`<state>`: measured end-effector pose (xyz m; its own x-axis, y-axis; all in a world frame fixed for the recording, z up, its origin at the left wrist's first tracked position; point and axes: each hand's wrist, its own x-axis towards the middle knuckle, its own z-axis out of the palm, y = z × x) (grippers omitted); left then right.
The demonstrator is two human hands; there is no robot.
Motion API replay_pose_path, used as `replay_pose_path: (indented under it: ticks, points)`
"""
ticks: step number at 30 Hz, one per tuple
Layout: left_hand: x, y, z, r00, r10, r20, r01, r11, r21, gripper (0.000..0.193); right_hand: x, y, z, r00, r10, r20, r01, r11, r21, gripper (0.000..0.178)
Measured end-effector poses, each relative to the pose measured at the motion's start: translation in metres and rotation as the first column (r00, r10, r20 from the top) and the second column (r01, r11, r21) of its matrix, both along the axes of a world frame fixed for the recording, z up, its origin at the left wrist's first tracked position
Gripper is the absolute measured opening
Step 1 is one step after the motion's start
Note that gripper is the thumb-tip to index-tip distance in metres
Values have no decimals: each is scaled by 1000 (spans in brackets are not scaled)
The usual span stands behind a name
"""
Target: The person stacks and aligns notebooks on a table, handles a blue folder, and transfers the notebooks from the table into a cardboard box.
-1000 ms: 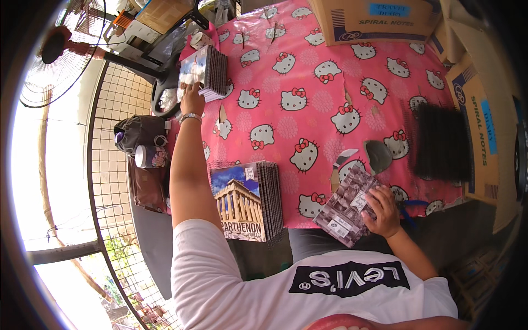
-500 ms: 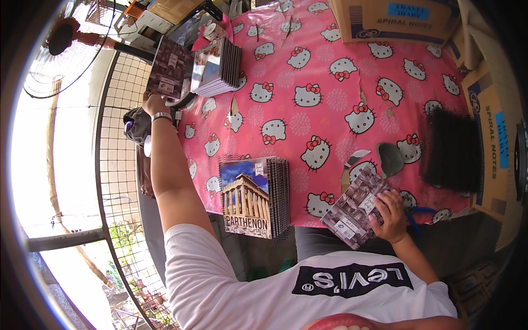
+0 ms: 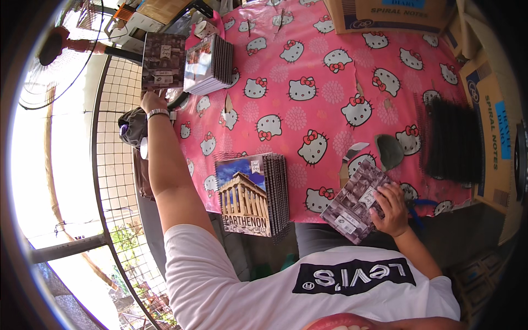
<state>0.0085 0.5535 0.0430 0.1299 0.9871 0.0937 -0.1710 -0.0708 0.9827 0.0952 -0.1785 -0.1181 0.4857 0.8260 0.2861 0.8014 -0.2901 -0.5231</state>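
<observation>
At the far left, my left hand (image 3: 154, 100) pinches the near edge of a dark photo-printed notebook cover (image 3: 164, 60); the fingertips are partly hidden. My right hand (image 3: 391, 210) grips the right side of a similar notebook cover (image 3: 352, 208), its thumb and fingers bent over the top. That cover lies slanted across the table's front edge. Between my arms stands a stack of spiral notebooks (image 3: 245, 195) with a temple picture on top. Beside the left hand's cover is another pile of spiral notebooks (image 3: 206, 66), black coils facing right.
A pink cat-patterned cloth (image 3: 286, 121) with some tears covers the table. A bundle of black spiral coils (image 3: 454, 140) sits at the right by a cardboard box (image 3: 487, 148); another box (image 3: 385, 16) stands at the back. A grey-green curved piece (image 3: 389, 152) and blue-handled tool (image 3: 423, 203) lie near my right hand.
The cover in my left hand has turned from slanted to nearly straight beside the notebook pile. My right hand and its cover have hardly moved; the whole view has shifted slightly.
</observation>
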Motion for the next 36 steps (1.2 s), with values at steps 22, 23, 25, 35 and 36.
replay_pose_path:
  ticks: [22,23,25,35,36]
  points:
    - [-30,-268,2,790,-604,104,602,733,-317,19,-1,-7,-3,1000,-25,4,25,996,85,37]
    - [-29,-294,9,784,-618,60,595,718,-361,19,0,-7,-3,1000,-19,4,19,994,104,37]
    - [-40,-321,-7,744,-668,13,618,681,-393,21,-2,-8,-5,1000,-12,0,12,991,131,38]
    - [-79,-497,-88,802,-597,12,447,586,-675,31,-4,-12,-14,999,-44,-22,48,966,253,35]
    - [-83,-502,-94,811,-585,-18,430,616,-660,31,-4,-13,-16,999,-40,-30,46,964,261,35]
